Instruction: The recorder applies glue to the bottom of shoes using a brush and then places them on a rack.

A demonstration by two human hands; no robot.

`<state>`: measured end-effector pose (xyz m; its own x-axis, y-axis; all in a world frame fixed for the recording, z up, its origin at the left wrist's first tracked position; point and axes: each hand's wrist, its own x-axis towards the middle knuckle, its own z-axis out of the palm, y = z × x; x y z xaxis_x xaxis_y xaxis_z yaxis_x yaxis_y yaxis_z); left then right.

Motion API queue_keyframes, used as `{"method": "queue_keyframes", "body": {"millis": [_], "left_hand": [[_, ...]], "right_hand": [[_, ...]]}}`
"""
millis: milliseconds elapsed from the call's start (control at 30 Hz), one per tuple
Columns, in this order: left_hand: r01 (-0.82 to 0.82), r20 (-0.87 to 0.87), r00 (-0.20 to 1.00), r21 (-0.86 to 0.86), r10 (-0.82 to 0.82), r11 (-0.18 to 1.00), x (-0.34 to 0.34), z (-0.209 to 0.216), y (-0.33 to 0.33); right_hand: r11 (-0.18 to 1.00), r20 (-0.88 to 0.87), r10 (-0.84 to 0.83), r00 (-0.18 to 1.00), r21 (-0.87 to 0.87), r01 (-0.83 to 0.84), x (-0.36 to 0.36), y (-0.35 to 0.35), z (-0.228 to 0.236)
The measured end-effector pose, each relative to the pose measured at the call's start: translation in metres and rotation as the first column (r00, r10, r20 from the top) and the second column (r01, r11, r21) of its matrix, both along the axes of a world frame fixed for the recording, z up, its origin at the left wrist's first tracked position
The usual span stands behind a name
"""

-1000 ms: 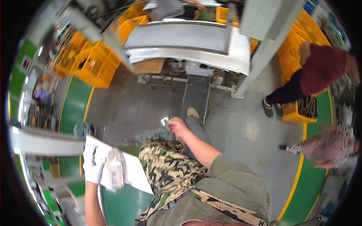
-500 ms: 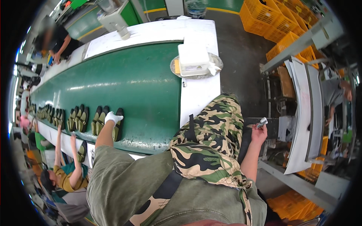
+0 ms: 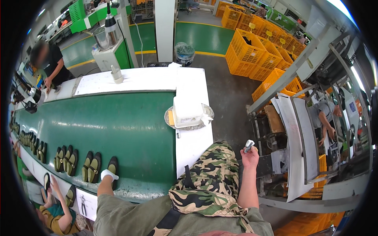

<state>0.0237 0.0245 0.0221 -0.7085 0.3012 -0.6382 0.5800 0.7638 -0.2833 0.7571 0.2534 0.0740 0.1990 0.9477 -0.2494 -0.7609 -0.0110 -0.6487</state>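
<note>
My left hand (image 3: 109,174), in a white glove, is closed over the near part of an olive-and-black flat shoe (image 3: 113,163) on the green conveyor belt (image 3: 134,141). Just left of it stands a pair of matching strap shoes (image 3: 91,166); more pairs (image 3: 66,158) line the belt farther left. Off to the right, my right hand (image 3: 250,158) is raised palm up, its fingers closed on a small grey-and-white thing (image 3: 249,146) whose kind I cannot make out. A camouflage bag or apron (image 3: 208,177) lies across my front.
On the white table edge (image 3: 195,153) a white box (image 3: 188,112) rests on a round tray. At lower left a co-worker's hands (image 3: 51,192) hold a shoe, near pliers (image 3: 83,205). Orange crates (image 3: 246,51) and a metal rack (image 3: 303,137) stand to the right.
My view has tilted up, so the belt sits lower. My left hand stays on the shoe; the right keeps its small thing. The lower-left co-worker now holds a shoe up.
</note>
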Motion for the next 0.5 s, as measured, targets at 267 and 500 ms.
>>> {"method": "queue_keyframes", "body": {"millis": [267, 500], "left_hand": [[-0.642, 0.562, 0.72, 0.316, 0.407, 0.699, 0.06, -0.007, 0.042], [-0.89, 0.923, -0.139, 0.043, -0.359, 0.455, 0.193, 0.077, 0.145]], "right_hand": [[0.996, -0.025, 0.018, 1.0, -0.083, -0.02, -0.023, 0.017, -0.007], [0.992, 0.236, 0.026, 0.971, -0.128, 0.005, -0.037, 0.024, 0.021]]}}
